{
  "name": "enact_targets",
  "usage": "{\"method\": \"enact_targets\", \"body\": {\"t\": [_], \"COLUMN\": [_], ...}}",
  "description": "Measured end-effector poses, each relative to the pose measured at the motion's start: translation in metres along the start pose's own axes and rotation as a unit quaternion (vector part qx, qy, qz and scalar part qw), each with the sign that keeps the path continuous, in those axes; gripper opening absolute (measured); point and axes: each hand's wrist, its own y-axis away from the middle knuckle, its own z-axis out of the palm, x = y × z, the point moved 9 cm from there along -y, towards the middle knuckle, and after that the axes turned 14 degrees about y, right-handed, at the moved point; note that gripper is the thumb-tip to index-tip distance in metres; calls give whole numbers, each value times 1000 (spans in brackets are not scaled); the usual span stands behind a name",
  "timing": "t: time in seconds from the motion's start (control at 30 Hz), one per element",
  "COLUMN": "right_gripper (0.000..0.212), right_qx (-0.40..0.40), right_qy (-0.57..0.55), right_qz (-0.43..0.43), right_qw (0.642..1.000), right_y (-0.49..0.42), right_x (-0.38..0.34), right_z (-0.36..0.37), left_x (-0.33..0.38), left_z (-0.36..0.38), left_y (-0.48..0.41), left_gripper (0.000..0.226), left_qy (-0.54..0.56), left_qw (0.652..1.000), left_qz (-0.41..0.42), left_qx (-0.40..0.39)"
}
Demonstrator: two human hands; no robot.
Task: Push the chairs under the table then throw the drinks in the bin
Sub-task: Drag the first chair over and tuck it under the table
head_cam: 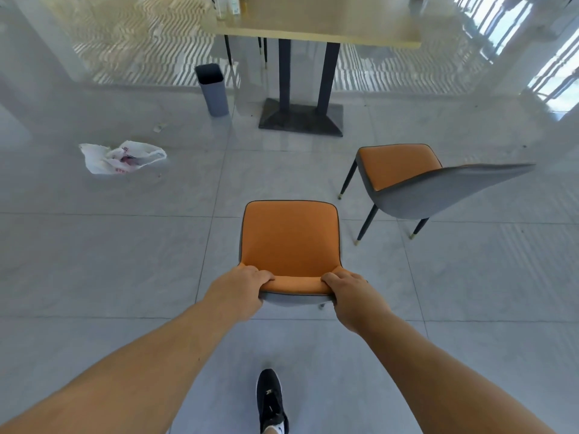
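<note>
A crumpled white plastic bag [120, 158] lies on the tiled floor [94, 261] at the far left, and a grey bin [213, 89] stands just beside the table [329, 26], whose near-left corner carries the drinks [228, 6] (only their lower parts show). In the middle, the left hand [239, 291] and the right hand [351, 296] each hold a closed grip on the backrest top of the near orange chair [289, 238], which stands well apart from the table. To the right a second orange chair [404, 175] sits turned sideways, also clear of the table.

Bright daylight, floor glare, fisheye edges
</note>
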Motion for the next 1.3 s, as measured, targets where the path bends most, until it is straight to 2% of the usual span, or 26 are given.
{"method": "enact_targets", "body": {"t": [0.27,0.77,0.97,1.3], "right_gripper": [41,39,40,43], "right_qx": [-7,-20,-29,-43], "right_qy": [-4,-7,1,4], "right_qz": [9,-27,-33,-10], "right_qw": [1000,999,999,999], "right_y": [-111,-318,-405,-558], "right_x": [20,71,99,123], "right_z": [-45,-126,-162,-226], "left_x": [-26,-57,-64,-101], "left_z": [-59,-173,-217,-309], "left_y": [-99,-290,-370,-511], "left_gripper": [46,50,48,52], "left_qy": [16,41,46,36], "left_qw": [1000,998,997,999], "left_qz": [-10,-49,-45,-28], "left_qx": [5,22,41,26]}}
